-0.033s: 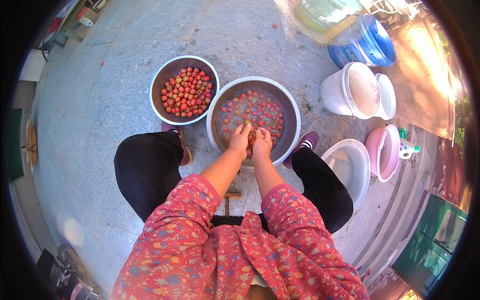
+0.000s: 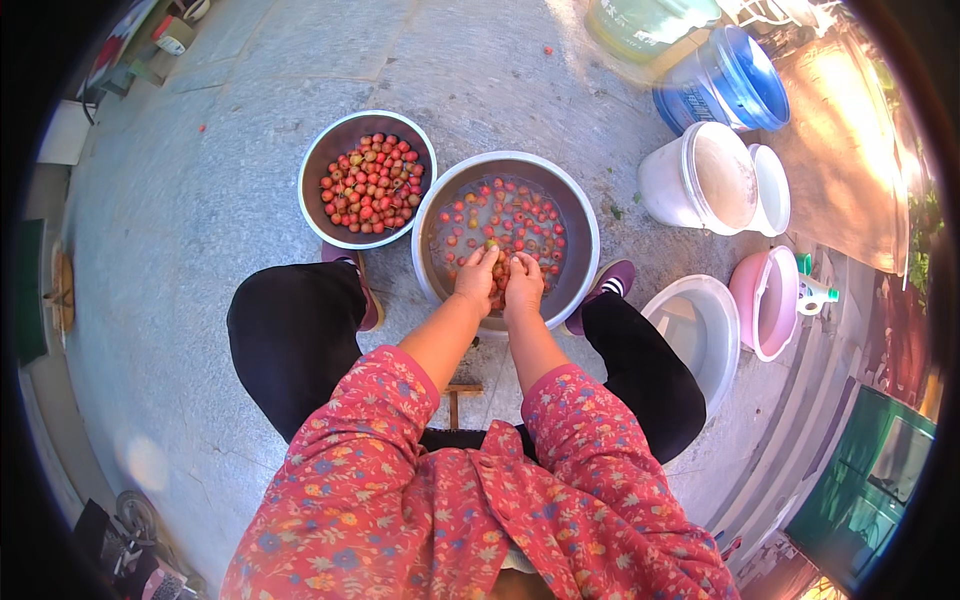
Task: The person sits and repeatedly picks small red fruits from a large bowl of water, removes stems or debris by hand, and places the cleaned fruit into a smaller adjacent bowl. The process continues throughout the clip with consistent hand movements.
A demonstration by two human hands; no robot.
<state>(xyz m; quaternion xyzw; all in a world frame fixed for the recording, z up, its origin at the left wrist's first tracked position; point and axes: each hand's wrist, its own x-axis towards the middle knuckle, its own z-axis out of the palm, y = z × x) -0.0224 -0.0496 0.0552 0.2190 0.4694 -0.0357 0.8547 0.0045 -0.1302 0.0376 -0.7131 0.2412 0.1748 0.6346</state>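
While L hand [image 2: 474,277] & R hand [image 2: 523,287] sit close together, fingers part-curled, can't tell if either grips anything; red fruit [image 2: 521,232] around them in water [image 2: 482,218], grey basin [image 2: 579,235]; 2nd basin [image 2: 324,163] w/ fruit pile [image 2: 372,187] just L.

The fisheye camera, the left of a pair on the person's head, looks steeply down from above and behind the fingers [image 2: 485,257], which lie just above the middle of its round field. It sits near enough that the floral sleeves [image 2: 365,415] spread broadly on the near side of the fingers, yet takes in ground [image 2: 260,110] well beyond them and a green door [image 2: 850,465] far to their right.
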